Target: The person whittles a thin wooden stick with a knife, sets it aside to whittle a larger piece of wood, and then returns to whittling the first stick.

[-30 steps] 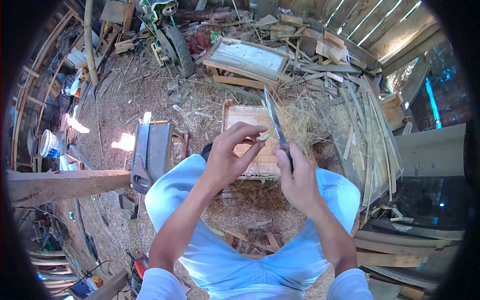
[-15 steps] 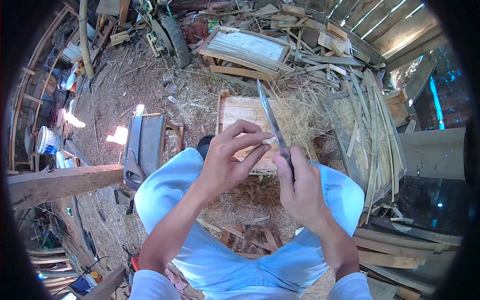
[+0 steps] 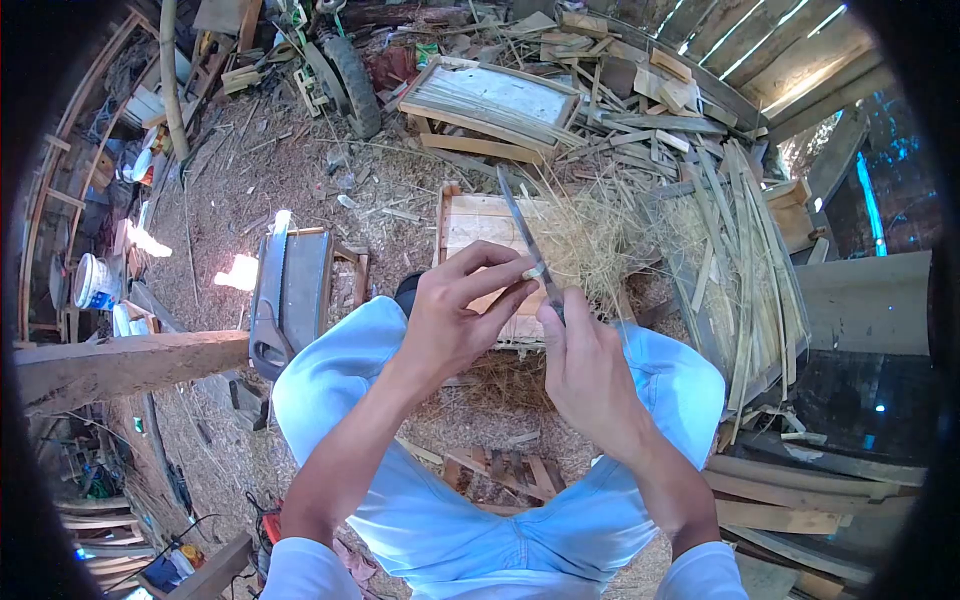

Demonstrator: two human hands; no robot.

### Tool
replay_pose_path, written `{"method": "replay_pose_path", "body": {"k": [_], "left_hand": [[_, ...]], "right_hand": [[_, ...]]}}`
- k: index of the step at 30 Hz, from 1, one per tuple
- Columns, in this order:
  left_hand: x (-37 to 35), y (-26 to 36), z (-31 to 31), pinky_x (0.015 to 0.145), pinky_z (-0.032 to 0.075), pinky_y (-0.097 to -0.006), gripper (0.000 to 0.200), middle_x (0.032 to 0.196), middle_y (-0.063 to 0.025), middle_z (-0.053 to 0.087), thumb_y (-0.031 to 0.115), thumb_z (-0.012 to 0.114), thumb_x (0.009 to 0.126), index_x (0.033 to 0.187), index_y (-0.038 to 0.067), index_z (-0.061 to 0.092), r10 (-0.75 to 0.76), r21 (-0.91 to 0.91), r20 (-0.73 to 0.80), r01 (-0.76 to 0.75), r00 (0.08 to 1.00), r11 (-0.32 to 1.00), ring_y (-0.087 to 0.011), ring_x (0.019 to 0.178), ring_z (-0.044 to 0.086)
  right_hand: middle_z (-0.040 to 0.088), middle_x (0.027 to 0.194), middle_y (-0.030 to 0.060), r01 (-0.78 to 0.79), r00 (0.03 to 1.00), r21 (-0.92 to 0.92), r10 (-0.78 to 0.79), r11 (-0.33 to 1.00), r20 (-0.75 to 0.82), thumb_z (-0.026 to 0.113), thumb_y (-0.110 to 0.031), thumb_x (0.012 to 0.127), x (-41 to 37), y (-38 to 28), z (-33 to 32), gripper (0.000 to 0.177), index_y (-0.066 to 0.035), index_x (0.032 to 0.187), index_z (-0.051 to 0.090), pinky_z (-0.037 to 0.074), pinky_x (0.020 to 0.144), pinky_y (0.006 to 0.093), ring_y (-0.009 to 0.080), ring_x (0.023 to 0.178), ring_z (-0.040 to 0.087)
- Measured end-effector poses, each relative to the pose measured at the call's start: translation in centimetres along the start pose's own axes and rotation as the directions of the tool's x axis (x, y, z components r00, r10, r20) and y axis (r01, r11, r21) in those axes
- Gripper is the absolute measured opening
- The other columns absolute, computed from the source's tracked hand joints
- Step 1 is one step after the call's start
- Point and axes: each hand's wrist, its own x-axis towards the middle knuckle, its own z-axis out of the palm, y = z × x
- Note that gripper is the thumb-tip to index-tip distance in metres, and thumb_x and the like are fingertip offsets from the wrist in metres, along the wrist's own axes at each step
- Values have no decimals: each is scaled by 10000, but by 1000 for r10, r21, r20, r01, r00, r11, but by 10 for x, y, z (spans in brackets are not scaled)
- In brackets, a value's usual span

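My right hand [image 3: 590, 375] is closed around the dark handle of a long knife [image 3: 519, 220], whose blade points up and slightly left. Left of it, my left hand [image 3: 465, 305] pinches a small pale piece [image 3: 533, 271] between thumb and fingers, close against the blade near the handle. The piece is too small to make out fully. Below the hands and a little beyond them lies a shallow wooden tray [image 3: 480, 215], with thin straw-like strips [image 3: 600, 235] over its right side.
A handsaw [image 3: 268, 300] rests on a small dark-topped stool [image 3: 308, 275] at the left, beside a wooden beam [image 3: 130, 368]. Long strips [image 3: 745, 260] lie on a bench at the right. Farther off are a framed panel [image 3: 500, 95], scrap wood and a wheel [image 3: 350, 85].
My right hand has shifted slightly left and up, and the knife tip has swung left. The small piece in my left hand now meets the blade nearer the handle.
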Motion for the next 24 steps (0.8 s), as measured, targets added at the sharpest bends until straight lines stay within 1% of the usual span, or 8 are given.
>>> {"method": "replay_pose_path", "body": {"k": [3, 6, 7, 11, 12, 16, 21, 24], "left_hand": [[3, 3, -10, 754, 490, -303, 267, 921, -127, 637, 34, 611, 782, 1043, -1, 652, -51, -85, 63, 56, 997, 995, -206, 840, 627], [30, 8, -29, 834, 453, -361, 219, 942, -178, 604, 55, 448, 829, 997, -38, 552, 171, 11, -182, -172, 968, 985, -307, 909, 600], [50, 22, -38, 913, 411, -358, 319, 1020, -166, 613, 205, 438, 884, 1051, -34, 566, 177, 0, -184, -180, 967, 984, -247, 1000, 579], [133, 61, -36, 1037, 297, -412, 440, 1195, -132, 565, 361, 321, 973, 1182, 38, 535, 470, 267, 57, -467, 881, 843, -285, 1189, 475], [142, 57, -25, 1037, 297, -412, 440, 1195, -132, 565, 361, 321, 973, 1182, 38, 535, 474, 272, 57, -471, 879, 839, -285, 1189, 475], [135, 1, 16, 1135, 6, -481, 509, 1370, -103, 430, 404, 238, 984, 1309, 67, 438, 294, 332, 441, -458, 848, 825, -264, 1372, 216], [96, -50, 26, 1129, 29, -498, 479, 1356, -84, 446, 364, 217, 996, 1295, 62, 440, 75, 291, 494, -246, 866, 925, -257, 1364, 241], [88, -59, 32, 1128, 50, -504, 453, 1336, -78, 461, 352, 247, 995, 1252, 50, 465, 115, 414, 480, -340, 870, 844, -254, 1351, 267]], "right_hand": [[533, 663, 291, -30, 999, -54, 32, 998, 25, 452, -112, 939, 0, -1, 1, 150, 27, 974, 408, 377, 512, 505, 489, 655, 536], [535, 661, 300, -4, 1000, -81, 4, 997, 3, 450, -103, 934, 3, -3, -2, 161, 41, 985, 398, 368, 529, 542, 494, 664, 538], [535, 657, 303, -51, 998, -105, 53, 993, 18, 449, -99, 933, 1, -5, -4, 165, 48, 984, 395, 371, 533, 547, 495, 662, 540], [533, 642, 310, -81, 996, -134, 86, 988, 36, 444, -87, 927, -2, -8, -3, 160, 59, 965, 393, 383, 535, 550, 494, 651, 546], [533, 642, 310, -74, 996, -132, 79, 989, 34, 444, -87, 927, -1, -9, -4, 160, 59, 965, 393, 383, 535, 550, 494, 651, 546], [538, 636, 306, -109, 989, -159, 123, 981, 80, 431, -96, 928, 2, -6, -3, 156, 55, 940, 395, 402, 534, 544, 484, 639, 556], [532, 605, 303, -85, 982, -221, 119, 972, 148, 428, -107, 925, -7, 16, 15, 180, 65, 873, 422, 436, 545, 540, 476, 630, 569], [583, 644, 289, -130, 963, -299, 192, 945, 187, 401, -88, 917, -1, 16, 18, 154, 60, 885, 433, 475, 569, 517, 449, 640, 610]]}}
